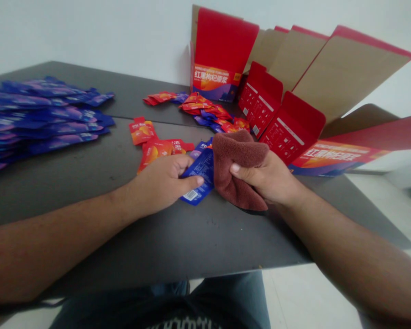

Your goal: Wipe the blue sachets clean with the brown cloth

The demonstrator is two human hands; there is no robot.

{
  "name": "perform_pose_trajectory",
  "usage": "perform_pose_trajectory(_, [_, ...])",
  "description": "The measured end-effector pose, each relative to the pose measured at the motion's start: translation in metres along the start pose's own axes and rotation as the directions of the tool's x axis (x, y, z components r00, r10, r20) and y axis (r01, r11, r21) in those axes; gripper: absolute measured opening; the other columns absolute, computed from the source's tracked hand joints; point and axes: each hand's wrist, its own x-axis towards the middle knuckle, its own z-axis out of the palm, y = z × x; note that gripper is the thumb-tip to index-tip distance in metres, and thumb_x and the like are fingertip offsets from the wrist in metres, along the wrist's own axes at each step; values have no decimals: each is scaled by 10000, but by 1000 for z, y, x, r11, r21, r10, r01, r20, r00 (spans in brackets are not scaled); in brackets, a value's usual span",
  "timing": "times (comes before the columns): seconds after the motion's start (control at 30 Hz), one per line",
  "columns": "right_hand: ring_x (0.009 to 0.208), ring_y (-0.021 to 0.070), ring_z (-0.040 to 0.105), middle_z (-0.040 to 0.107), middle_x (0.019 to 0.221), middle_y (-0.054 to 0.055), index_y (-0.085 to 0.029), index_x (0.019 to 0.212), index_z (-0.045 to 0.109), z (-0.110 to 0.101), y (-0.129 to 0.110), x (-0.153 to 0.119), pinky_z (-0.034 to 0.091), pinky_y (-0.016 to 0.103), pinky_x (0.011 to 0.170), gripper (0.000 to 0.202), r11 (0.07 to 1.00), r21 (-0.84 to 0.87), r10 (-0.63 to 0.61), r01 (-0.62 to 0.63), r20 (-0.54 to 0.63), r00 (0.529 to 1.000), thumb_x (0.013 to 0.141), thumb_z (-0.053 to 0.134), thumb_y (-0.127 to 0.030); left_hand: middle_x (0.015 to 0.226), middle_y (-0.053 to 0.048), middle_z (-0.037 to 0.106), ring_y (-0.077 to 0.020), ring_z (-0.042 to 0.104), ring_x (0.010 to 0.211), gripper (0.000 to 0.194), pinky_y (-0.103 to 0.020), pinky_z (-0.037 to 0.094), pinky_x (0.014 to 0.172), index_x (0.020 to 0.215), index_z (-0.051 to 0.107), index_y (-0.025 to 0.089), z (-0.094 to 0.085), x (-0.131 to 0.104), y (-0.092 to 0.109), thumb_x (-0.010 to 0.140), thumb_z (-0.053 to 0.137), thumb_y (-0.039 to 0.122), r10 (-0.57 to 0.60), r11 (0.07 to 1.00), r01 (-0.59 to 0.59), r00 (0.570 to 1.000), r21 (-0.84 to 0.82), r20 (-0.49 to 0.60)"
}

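My left hand [171, 183] grips a blue pouch [202, 176] by its left side, thumb on top. White print and a barcode show on the pouch. In my right hand [267, 178] is a folded brown cloth [238, 157], pinched under the thumb. The cloth covers the pouch's right end, and whether the right fingers press the pouch through it is hidden. Just beyond my left hand lie several orange-red pouches [155, 151] on the dark grey table [178, 242].
A tall stack of blue pouches [48, 114] lies at the left. Mixed red and blue pouches [205, 112] are heaped at the back. Behind them stands a red carton [222, 55]; more open cartons with raised flaps [294, 128] fill the right side.
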Motion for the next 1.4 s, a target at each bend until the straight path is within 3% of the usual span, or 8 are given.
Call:
perform_pose_trajectory(0.2, [978, 231, 790, 850, 1073, 38, -223, 1074, 823, 0, 1, 0, 670, 390, 919, 463, 999, 30, -15, 15, 0, 1000, 854, 930, -616, 856, -27, 818, -215, 747, 765, 225, -307, 521, 665, 886, 745, 210, -2, 1, 1, 911, 711, 431, -10, 998, 7, 999, 69, 43])
perform_pose_trajectory(0.53, [987, 243, 799, 847, 1031, 31, -225, 1075, 817, -2, -4, 1, 674, 402, 915, 480, 999, 46, 12, -12, 15, 1000, 823, 957, -609, 745, -8, 731, -180, 662, 645, 207, -299, 473, 602, 931, 653, 217, 3, -1, -7, 927, 646, 423, 8, 998, -9, 1000, -66, -7])
perform_pose_trajectory(0.77, [956, 237, 801, 847, 1032, 34, -213, 1053, 808, -1, -8, 3, 683, 396, 884, 492, 997, 62, 43, -45, 42, 998, 795, 981, -595, 657, 7, 607, -146, 561, 605, 275, -280, 409, 563, 755, 612, 213, 2, -1, -6, 955, 611, 401, 96, 995, -97, 993, -6, -63])
perform_pose_trajectory(1.03, [983, 254, 801, 834, 979, 30, -217, 1068, 800, -1, -9, 3, 678, 406, 887, 517, 996, 47, 76, -79, 61, 995, 802, 961, -630, 643, 32, 619, -125, 541, 538, 189, -262, 413, 523, 841, 623, 215, 7, 1, -10, 897, 702, 377, -32, 974, 22, 999, -225, -40])
perform_pose_trajectory(1.4, [1017, 253, 804, 859, 1112, 58, -210, 1114, 807, -2, -5, 1, 666, 407, 938, 514, 991, 50, 120, -123, 57, 991, 822, 954, -608, 605, 34, 591, -113, 535, 535, 198, -246, 415, 532, 788, 620, 209, 5, 2, -12, 886, 712, 354, -34, 974, 42, 999, -223, 37])
